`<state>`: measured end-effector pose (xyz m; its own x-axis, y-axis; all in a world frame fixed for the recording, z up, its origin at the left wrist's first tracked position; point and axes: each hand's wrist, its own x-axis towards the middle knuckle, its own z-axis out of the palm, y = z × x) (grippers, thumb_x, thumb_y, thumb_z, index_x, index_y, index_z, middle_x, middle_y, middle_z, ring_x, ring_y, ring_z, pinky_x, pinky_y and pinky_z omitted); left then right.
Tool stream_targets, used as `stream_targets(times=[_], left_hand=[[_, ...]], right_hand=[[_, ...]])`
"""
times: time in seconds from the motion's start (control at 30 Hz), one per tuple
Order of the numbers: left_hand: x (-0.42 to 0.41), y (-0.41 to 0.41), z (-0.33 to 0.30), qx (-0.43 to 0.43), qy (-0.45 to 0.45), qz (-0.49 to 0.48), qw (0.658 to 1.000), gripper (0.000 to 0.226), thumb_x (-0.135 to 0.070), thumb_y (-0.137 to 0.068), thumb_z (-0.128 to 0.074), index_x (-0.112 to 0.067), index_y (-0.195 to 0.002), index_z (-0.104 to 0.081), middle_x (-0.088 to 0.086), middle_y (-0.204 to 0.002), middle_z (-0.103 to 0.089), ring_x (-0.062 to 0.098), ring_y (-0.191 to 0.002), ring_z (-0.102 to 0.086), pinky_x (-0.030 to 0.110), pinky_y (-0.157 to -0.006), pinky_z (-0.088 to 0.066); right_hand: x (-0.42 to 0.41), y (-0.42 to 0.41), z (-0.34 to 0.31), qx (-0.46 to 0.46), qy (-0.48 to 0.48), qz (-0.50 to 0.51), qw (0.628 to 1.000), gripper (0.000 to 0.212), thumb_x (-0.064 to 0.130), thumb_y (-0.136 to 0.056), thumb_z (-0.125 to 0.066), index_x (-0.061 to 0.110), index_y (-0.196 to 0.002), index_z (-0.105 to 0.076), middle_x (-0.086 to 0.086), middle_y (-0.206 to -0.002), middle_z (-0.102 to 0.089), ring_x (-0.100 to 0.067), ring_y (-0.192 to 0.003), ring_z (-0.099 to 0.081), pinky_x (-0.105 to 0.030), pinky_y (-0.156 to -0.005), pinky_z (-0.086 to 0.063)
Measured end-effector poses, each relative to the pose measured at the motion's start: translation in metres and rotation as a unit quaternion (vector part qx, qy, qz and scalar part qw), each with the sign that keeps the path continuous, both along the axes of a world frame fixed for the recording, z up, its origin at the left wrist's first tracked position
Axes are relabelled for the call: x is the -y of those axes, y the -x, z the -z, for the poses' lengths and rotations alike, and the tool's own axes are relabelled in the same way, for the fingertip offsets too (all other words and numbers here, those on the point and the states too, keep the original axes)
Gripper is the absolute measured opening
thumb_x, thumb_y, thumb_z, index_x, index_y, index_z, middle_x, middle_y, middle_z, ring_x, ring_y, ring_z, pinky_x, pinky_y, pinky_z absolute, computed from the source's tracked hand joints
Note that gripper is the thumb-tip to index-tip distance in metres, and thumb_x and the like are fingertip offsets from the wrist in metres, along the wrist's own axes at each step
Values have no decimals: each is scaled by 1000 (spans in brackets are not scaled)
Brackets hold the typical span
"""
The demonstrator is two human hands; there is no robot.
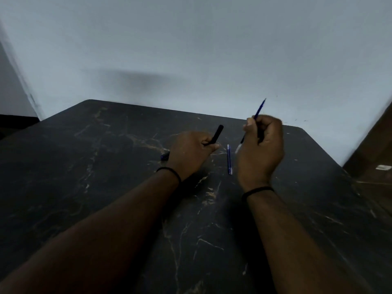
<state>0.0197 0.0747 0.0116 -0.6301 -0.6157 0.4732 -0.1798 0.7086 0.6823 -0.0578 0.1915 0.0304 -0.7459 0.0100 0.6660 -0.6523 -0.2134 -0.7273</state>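
A pen is probably being refilled. Low over the tabletop (106, 166), the left hand (191, 151) has its fingers curled round a black barrel (218, 133). The right hand (262, 145), raised at right, clenches a blue refill (259, 108). The next move would be lining the refill up with the barrel's mouth. A spare refill (229, 160) lies between the hands.

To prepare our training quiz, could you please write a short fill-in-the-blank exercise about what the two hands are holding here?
1. The left hand grips a tube coloured ____.
2. The right hand holds a thin refill coloured ____.
3. A blue pen lies on the table ____ the two hands.

Missing words: black; blue; between.
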Motion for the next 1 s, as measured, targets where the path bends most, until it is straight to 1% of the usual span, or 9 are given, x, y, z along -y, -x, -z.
stream_targets(times=[0.07,0.13,0.2,0.27,0.4,0.53,0.67,0.83,1.0], left_hand=[[-1,-1,0,3,20,3,1000,16,-32,-86,-73,-18,-79,-74,1,-67,-70,18,-65,-67,44,-66,-58],[-2,-1,-1,11,41,1,999,20,-34,-86,-72,-23,-70,-68,-4,-60,-64,12,-58,-62,39,-62,-56],[-2,-1,-1,19,45,-2,999,21,-36,-87,-72,-28,-68,-65,-7,-57,-61,6,-54,-57,32,-59,-52],[-2,0,-1,20,47,-4,999,22,-37,-86,-72,-27,-68,-65,-7,-58,-61,4,-55,-57,29,-58,-50],[-1,-1,-2,17,42,0,999,15,-35,-86,-72,-24,-77,-71,-7,-64,-66,7,-61,-62,31,-62,-53],[-1,-2,-3,15,42,-6,999,14,-35,-87,-71,-22,-80,-73,-8,-64,-65,6,-61,-61,30,-62,-53],[-2,-2,-3,18,30,-6,999,18,-34,-88,-71,-16,-87,-76,1,-74,-72,16,-69,-67,41,-70,-57],[-2,-3,-1,10,26,-6,1000,18,-32,-88,-71,-15,-86,-75,3,-75,-73,18,-70,-68,43,-71,-57],[-2,-2,0,13,27,-12,999,17,-33,-87,-71,-16,-88,-76,0,-78,-74,15,-72,-68,42,-71,-57]], right_hand=[[0,8,10,30,-69,10,997,6,23,-94,-65,20,-92,-61,14,-79,-62,8,-69,-56,-4,-63,-40],[-2,20,19,69,-153,33,985,11,31,-93,-66,26,-85,-61,16,-74,-60,7,-67,-56,-9,-59,-39],[-5,33,27,115,-249,58,960,19,38,-93,-64,23,-81,-63,11,-74,-62,-3,-68,-58,-22,-58,-40],[-8,44,33,148,-332,61,930,26,41,-92,-62,19,-81,-65,3,-75,-66,-17,-71,-63,-28,-62,-45],[-4,50,32,131,-436,49,889,35,43,-92,-59,14,-74,-69,-7,-69,-69,-27,-71,-68,-36,-70,-56],[3,49,30,126,-467,38,874,28,45,-91,-59,20,-86,-70,-6,-82,-72,-29,-80,-69,-41,-78,-57],[4,46,30,105,-478,43,871,39,53,-94,-52,20,-74,-62,-1,-72,-65,-20,-68,-61,-32,-66,-49],[3,46,29,99,-449,29,888,26,40,-98,-53,18,-86,-63,-4,-84,-66,-23,-80,-62,-34,-72,-50],[6,38,28,45,-475,21,879,19,32,-96,-58,17,-93,-70,-5,-91,-69,-22,-85,-63,-31,-74,-50]])
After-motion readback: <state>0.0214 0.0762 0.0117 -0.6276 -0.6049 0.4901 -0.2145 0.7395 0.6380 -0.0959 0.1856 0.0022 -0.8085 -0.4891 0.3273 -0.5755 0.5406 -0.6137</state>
